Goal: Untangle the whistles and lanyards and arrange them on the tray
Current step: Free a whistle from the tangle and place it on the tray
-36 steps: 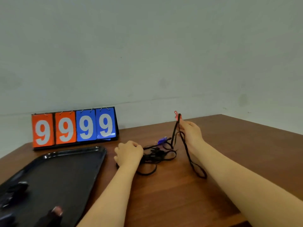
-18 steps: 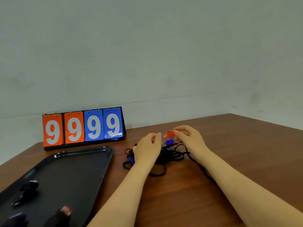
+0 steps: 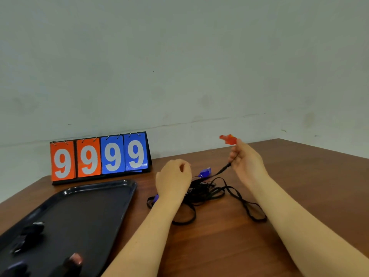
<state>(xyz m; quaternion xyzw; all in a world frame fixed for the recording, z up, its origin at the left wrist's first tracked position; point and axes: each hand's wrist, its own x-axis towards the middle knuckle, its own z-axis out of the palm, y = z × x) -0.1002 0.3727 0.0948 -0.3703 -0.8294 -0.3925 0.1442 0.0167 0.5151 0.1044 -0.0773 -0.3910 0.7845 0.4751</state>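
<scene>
Red whistle (image 3: 228, 139) raised in my right hand (image 3: 246, 163) above the tangle (image 3: 201, 191) on the table (image 3: 229, 242).

My right fingers (image 3: 233, 154) curl around the whistle's black cord; the whistle itself sticks out just past the fingertips, up and to the left, clear of the table. The cord runs down from my palm into the knotted lanyards, which lie between my two hands. My left hand (image 3: 173, 181) rests curled at the tangle's left edge; I cannot tell whether it pinches a strand. A blue whistle (image 3: 205, 172) lies just right of the left knuckles, and another blue piece (image 3: 155, 198) peeks out beside the left wrist. The black tray (image 3: 111, 186) sits well left, holding dark items (image 3: 30, 234) near its front corner. A scoreboard (image 3: 98, 156) reads 9999.
</scene>
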